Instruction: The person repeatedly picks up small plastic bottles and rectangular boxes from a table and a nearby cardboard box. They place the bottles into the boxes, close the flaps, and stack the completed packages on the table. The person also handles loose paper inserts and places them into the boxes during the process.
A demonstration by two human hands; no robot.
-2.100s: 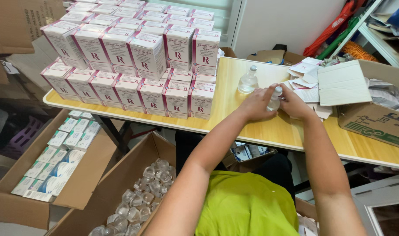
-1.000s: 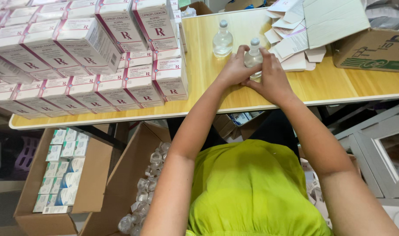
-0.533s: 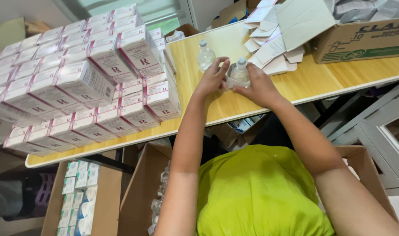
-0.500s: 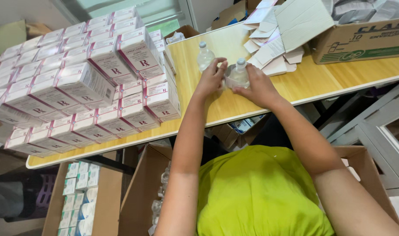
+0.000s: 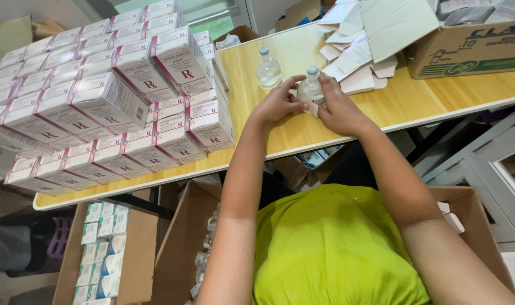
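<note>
Both hands close on one small clear bottle [image 5: 310,87] standing far on the worktop [image 5: 280,133]: left hand [image 5: 277,103] steadying, right hand [image 5: 337,107] pressing a paper; keep the bottle upright, grip firm.

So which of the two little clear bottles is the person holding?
The bottle on the right, between the left hand and right hand. The other bottle stands alone on the table, untouched.

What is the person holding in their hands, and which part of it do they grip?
A small clear bottle, held between both hands: the left hand and the right hand close around its lower body, leaving its capped neck free above the fingers.
</note>
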